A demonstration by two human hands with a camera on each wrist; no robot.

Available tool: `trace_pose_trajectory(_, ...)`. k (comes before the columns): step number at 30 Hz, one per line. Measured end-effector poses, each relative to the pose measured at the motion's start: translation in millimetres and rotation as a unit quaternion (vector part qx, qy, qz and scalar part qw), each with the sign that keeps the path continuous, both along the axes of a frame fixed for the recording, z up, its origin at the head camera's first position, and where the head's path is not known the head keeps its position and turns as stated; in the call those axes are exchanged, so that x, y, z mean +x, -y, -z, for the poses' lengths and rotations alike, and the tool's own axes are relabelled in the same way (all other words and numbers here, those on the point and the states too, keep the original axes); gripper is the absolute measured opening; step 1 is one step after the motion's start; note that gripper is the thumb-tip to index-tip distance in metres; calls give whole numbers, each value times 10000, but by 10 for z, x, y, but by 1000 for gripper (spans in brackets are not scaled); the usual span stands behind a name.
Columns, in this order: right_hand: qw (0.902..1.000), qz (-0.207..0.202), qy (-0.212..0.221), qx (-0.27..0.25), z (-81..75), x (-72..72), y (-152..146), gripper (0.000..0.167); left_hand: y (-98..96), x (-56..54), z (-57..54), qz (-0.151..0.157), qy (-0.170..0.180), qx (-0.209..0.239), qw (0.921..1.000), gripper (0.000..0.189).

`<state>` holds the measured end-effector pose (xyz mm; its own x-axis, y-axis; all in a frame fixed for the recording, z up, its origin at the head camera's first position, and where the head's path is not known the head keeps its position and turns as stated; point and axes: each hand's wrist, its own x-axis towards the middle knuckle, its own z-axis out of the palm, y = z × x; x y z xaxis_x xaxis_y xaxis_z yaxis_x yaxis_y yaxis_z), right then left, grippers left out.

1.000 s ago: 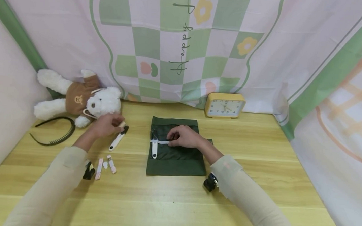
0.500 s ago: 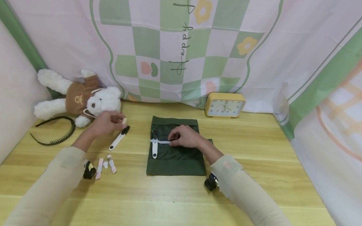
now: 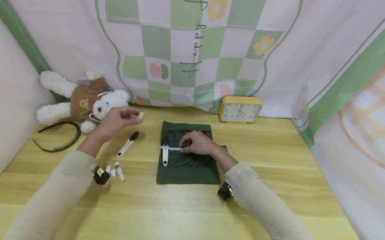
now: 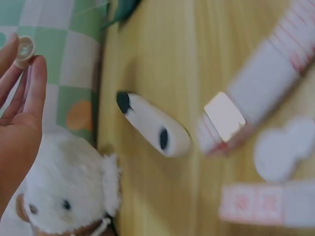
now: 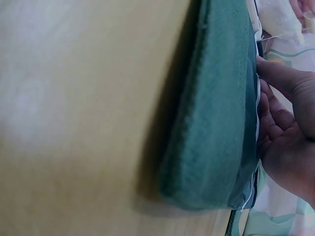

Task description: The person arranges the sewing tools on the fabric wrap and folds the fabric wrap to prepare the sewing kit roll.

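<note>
My left hand (image 3: 117, 121) is raised beside the plush dog's head and pinches a small cream spool (image 4: 25, 50) between thumb and fingertips. Below it on the table lies a slim white-handled tool (image 3: 127, 144) with a black cap. My right hand (image 3: 198, 143) is over an unfolded dark green fabric pouch (image 3: 188, 176), its thumb and fingers pinching the white elastic band (image 3: 175, 148) that crosses the pouch. A second white-handled tool (image 3: 165, 157) lies under the left part of that band. In the right wrist view, the pouch's thick edge (image 5: 211, 123) partly hides the fingers.
Pink-and-white strips (image 3: 119, 172) and a small white piece (image 3: 113, 172) lie near my left wrist camera (image 3: 101, 175). A black headband (image 3: 65, 148) and a white plush dog (image 3: 83, 102) in brown are at the left. A yellow clock (image 3: 240, 109) stands at the back by the patterned curtain (image 3: 183, 44).
My left hand has lifted the spool off the table near the capped tool and moved it up and to the right. The right hand stays almost still at the band.
</note>
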<state>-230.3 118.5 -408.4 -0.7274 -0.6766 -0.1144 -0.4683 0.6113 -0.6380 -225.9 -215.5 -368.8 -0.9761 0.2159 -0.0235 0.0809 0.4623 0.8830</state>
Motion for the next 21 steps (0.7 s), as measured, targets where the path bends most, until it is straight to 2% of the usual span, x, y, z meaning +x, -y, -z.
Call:
trace_pose_trajectory(4,10000,0,22,21,-1,2,5,14,-95,-18,-92,-111,-21,425,9990,55)
trace_pose_trajectory(10,10000,9,12,29,-1,-8,2,13,-252,-20,-200,-59,16,1194,9928,51)
trace_pose_trajectory(14,10000,35,-8,47,-8,-10,1,13,-370,-16,-219,122,44,1519,9883,48)
trace_pose_trajectory(21,10000,17,-24,67,-17,-2,10,13,-549,-32,-236,251,139,1855,9822,43)
